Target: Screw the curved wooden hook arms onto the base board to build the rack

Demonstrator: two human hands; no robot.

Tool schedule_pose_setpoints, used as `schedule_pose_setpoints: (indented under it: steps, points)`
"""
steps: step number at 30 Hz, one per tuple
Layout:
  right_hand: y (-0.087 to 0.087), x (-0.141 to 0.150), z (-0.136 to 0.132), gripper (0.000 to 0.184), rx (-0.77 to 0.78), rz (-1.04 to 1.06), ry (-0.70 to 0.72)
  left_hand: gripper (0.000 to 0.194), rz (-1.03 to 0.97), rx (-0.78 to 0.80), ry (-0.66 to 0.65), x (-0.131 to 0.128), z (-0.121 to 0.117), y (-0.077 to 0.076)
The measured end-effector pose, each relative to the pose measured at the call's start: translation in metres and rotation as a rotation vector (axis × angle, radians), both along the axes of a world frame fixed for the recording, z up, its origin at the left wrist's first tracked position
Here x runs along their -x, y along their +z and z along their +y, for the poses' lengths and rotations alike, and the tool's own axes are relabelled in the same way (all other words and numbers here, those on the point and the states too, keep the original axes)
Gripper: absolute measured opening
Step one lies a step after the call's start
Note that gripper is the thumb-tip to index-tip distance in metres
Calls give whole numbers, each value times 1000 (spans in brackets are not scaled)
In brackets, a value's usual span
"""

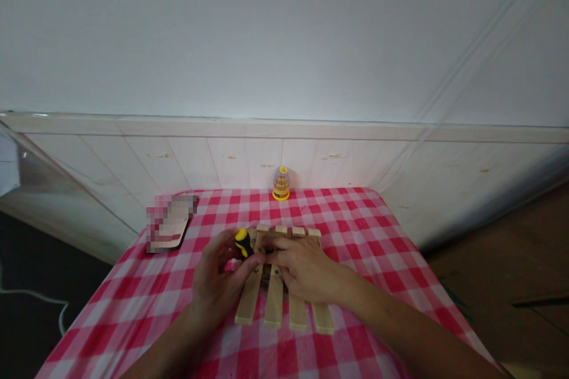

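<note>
My left hand (216, 275) is curled at the left side of a wooden slatted piece (274, 302). A small screwdriver (243, 241) with a yellow and black handle stands tilted between its fingers and thumb. The thumb tip rests by the leftmost slat, close to the right fingertips. My right hand (306, 266) lies over the middle of the slats, fingers bent and pinched together near that slat's upper part. Whatever is between those fingertips is hidden. Dark screw heads show on the two left slats. The slats fan out toward me, and their crosspiece is mostly covered by my hands.
A clear dome-shaped case with a yellow base and bits inside (281, 183) stands at the table's back edge, against the white panelled wall (231, 160). A phone (173, 224), partly pixelated, lies at the back left. A red-and-white checked cloth (355, 219) covers the table.
</note>
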State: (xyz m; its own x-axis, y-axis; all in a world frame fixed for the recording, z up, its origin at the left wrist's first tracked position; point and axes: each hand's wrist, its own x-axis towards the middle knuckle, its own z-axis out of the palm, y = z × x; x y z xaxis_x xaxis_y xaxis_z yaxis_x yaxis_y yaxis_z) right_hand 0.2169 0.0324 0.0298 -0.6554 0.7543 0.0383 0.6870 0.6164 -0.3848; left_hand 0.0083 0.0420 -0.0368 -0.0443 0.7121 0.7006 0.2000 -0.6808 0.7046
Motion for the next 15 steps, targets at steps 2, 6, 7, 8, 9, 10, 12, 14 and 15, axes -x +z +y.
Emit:
schedule_pose_setpoints:
  steps: [2,6,7,8,9,10,12,14,15]
  points:
    - [0,0,0,37,2,13,1,59,15,-3,11,0,0,0]
    - [1,1,0,37,-10,5,-5,58,32,3,16,0,-1,-2]
    - [1,1,0,36,-15,-5,-8,58,35,3,14,0,-1,-2]
    - [1,1,0,35,-20,-12,-8,59,37,-1,10,0,-1,-3]
    - [0,1,0,34,-23,-14,-5,58,41,-3,1,1,-1,-4]
    - [0,1,0,33,-25,-11,-1,58,48,-1,-10,1,-1,-4]
    - [-1,1,0,34,-23,5,5,55,69,22,-33,3,-1,-4]
    - [-1,0,0,36,-16,20,6,52,92,55,-55,6,-1,-2]
    - [-1,0,0,38,-11,26,6,52,105,66,-65,7,-1,-1]
